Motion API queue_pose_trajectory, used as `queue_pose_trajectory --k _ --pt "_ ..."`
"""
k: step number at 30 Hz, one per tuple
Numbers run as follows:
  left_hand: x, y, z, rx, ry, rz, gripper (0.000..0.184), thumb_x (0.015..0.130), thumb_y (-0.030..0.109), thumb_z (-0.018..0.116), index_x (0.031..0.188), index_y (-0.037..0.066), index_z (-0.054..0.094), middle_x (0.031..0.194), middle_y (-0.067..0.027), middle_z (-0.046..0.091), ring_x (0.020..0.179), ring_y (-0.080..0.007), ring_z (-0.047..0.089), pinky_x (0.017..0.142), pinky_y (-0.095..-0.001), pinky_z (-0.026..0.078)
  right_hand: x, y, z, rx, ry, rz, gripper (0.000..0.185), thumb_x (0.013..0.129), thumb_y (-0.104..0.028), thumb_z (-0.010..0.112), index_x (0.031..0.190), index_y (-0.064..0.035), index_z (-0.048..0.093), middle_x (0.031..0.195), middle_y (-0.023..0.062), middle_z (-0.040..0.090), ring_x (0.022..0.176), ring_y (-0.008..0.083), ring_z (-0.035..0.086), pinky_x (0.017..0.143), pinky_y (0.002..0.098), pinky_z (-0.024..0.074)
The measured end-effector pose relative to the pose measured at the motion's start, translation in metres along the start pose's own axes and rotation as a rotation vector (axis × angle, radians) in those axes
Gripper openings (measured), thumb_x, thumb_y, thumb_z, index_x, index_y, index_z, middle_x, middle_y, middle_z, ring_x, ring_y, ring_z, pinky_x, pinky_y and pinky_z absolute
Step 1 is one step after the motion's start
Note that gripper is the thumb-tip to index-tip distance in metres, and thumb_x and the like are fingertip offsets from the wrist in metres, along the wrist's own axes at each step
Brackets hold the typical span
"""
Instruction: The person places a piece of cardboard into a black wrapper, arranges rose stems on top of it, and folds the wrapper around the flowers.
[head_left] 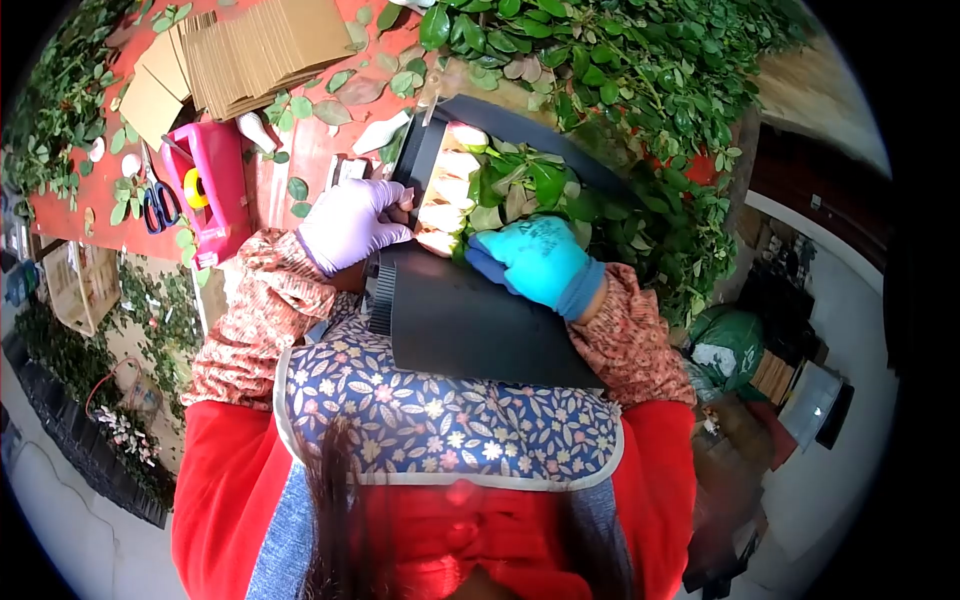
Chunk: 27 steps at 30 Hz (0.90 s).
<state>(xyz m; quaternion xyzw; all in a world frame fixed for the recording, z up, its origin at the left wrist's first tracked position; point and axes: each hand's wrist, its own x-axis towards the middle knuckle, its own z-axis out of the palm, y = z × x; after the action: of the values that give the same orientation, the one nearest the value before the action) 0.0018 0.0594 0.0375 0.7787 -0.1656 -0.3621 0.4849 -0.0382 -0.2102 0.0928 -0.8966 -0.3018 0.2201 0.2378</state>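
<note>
A row of pale pink-and-cream roses point(448, 190) with green leaves lies in a black wrapping sheet point(480, 320), whose near flap hangs toward my apron. My left hand point(350, 222), in a lavender glove with bare fingertips showing, is at the left edge of the blooms. Its thumb and fingers are apart, close to the sheet's edge. My right hand point(535, 262), in a turquoise glove, rests over the stems and the sheet's fold with its fingers curled down. Its fingertips are partly hidden against the dark sheet.
Leafy stems point(620, 50) are heaped across the back and right. On the red tabletop point(300, 165) stand a pink tape dispenser point(215, 190), scissors point(158, 200) and stacked cardboard pieces point(265, 55), with loose leaves around. A green bag point(725, 345) sits off the table at right.
</note>
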Motion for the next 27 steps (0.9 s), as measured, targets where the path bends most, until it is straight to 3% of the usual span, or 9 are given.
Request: queue_pose_trajectory --k 1,7,11,18,23,24,26,27 --pt "-0.008 0.004 0.0 -0.019 -0.016 0.009 0.03 0.077 0.011 0.077 0.103 0.003 0.066 0.08 -0.0095 0.069 0.073 -0.021 0.068 0.067 -0.0334 0.053 -0.002 -0.017 -0.004 -0.144 -0.08 0.056 0.024 0.09 -0.031 0.059 0.079 -0.0117 0.067 0.066 0.0097 0.064 0.058 0.0302 0.063 0.054 0.0447 0.0486" --pt "-0.006 0.001 0.007 -0.022 0.041 -0.022 0.031 0.077 0.012 0.076 0.108 0.008 0.069 0.082 -0.0071 0.072 0.075 -0.0205 0.07 0.067 -0.0321 0.054 0.01 -0.01 0.006 -0.151 -0.141 0.038 0.019 0.089 -0.027 0.056 0.076 -0.0156 0.064 0.062 0.0085 0.061 0.054 0.0281 0.061 0.051 0.0443 0.0468" --pt "-0.01 0.005 0.003 -0.007 0.009 -0.019 0.032 0.078 0.012 0.076 0.109 0.008 0.069 0.083 -0.0074 0.072 0.075 -0.0211 0.071 0.067 -0.0317 0.054 0.006 -0.009 0.009 -0.042 -0.041 0.029 0.016 0.089 -0.025 0.055 0.078 -0.0166 0.063 0.062 0.0086 0.06 0.054 0.0287 0.06 0.05 0.0442 0.0454" --pt "-0.005 0.005 0.002 0.081 -0.061 0.066 0.033 0.078 0.014 0.077 0.109 0.009 0.069 0.083 -0.0075 0.072 0.076 -0.0222 0.071 0.067 -0.0326 0.054 0.002 -0.012 0.001 -0.085 -0.106 0.031 0.014 0.09 -0.027 0.055 0.082 -0.017 0.062 0.061 0.0092 0.059 0.054 0.0299 0.06 0.051 0.0442 0.0452" --pt "-0.005 0.01 -0.002 0.0 -0.096 -0.015 0.036 0.076 0.018 0.08 0.108 0.007 0.067 0.082 -0.0069 0.071 0.075 -0.024 0.07 0.066 -0.0335 0.053 0.003 -0.01 0.001 -0.069 -0.126 0.04 0.017 0.091 -0.029 0.054 0.081 -0.0165 0.061 0.061 0.0098 0.058 0.055 0.0306 0.06 0.051 0.0446 0.0452" --pt "-0.006 0.02 -0.003 0.0 -0.091 -0.014 0.036 0.076 0.018 0.08 0.108 0.007 0.067 0.082 -0.0069 0.071 0.075 -0.024 0.07 0.066 -0.0335 0.053 0.003 -0.01 0.001 -0.072 -0.117 0.044 0.018 0.09 -0.03 0.055 0.081 -0.0163 0.061 0.061 0.0096 0.058 0.055 0.0309 0.06 0.052 0.0447 0.0453" --pt "-0.006 0.041 -0.006 0.117 0.051 0.006 0.028 0.079 0.006 0.078 0.102 -0.001 0.064 0.082 -0.0079 0.067 0.073 -0.0131 0.065 0.067 -0.0299 0.053 0.003 -0.007 0.004 -0.081 -0.113 0.041 0.019 0.09 -0.031 0.056 0.08 -0.0161 0.061 0.061 0.0094 0.058 0.055 0.0311 0.06 0.052 0.0449 0.0454" --pt "-0.004 0.036 -0.003 0.069 0.122 0.147 0.026 0.079 0.009 0.077 0.102 0.001 0.066 0.085 -0.0082 0.067 0.076 -0.018 0.067 0.069 -0.0319 0.054 0.002 -0.006 0.006 -0.066 -0.072 0.035 0.018 0.09 -0.031 0.058 0.081 -0.0159 0.062 0.062 0.0093 0.059 0.056 0.0306 0.06 0.053 0.0447 0.0458"
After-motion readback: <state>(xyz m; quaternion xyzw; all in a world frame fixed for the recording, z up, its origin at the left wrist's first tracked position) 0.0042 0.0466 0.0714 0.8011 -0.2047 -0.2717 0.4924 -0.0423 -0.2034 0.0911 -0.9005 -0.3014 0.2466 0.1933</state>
